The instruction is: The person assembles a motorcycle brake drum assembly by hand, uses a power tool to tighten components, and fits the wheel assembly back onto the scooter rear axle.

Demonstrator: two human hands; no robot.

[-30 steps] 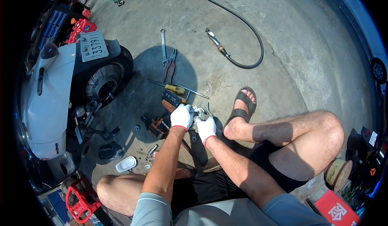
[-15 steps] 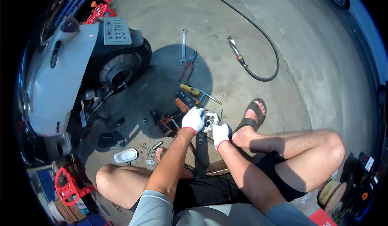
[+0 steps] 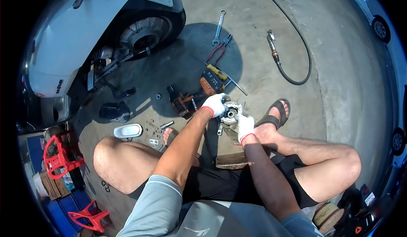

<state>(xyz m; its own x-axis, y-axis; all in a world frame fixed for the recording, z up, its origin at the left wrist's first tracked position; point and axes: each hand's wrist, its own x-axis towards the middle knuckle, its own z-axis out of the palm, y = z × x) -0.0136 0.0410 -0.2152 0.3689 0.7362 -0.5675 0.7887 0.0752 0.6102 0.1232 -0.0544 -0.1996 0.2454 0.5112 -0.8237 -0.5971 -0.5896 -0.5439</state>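
My left hand (image 3: 215, 106), in a white glove with a red cuff, is closed on the upper-left edge of a round metal part (image 3: 234, 110) with a hole at its centre. My gloved right hand (image 3: 246, 127) is closed at the lower-right side of the same part. Just left of my hands lies an orange and black power tool (image 3: 180, 101), and above them its battery-like orange block (image 3: 210, 84) under a yellow-handled screwdriver (image 3: 216, 72). A spanner-like metal piece (image 3: 220, 130) sits below the part, beside a wooden block (image 3: 231, 161).
A white scooter (image 3: 68, 42) stands at upper left. A spanner (image 3: 218, 27), red-handled pliers (image 3: 217, 52), a T-bar (image 3: 239, 88) and an air hose tool (image 3: 271, 42) lie on the concrete. Small parts and a white tray (image 3: 127, 130) lie left. Red plastic racks (image 3: 59, 156) are at lower left.
The view has shifted, so the ground objects sit farther right and higher. The round part's face has come into view between my hands, which still hold it, with my right hand lower at its rim.
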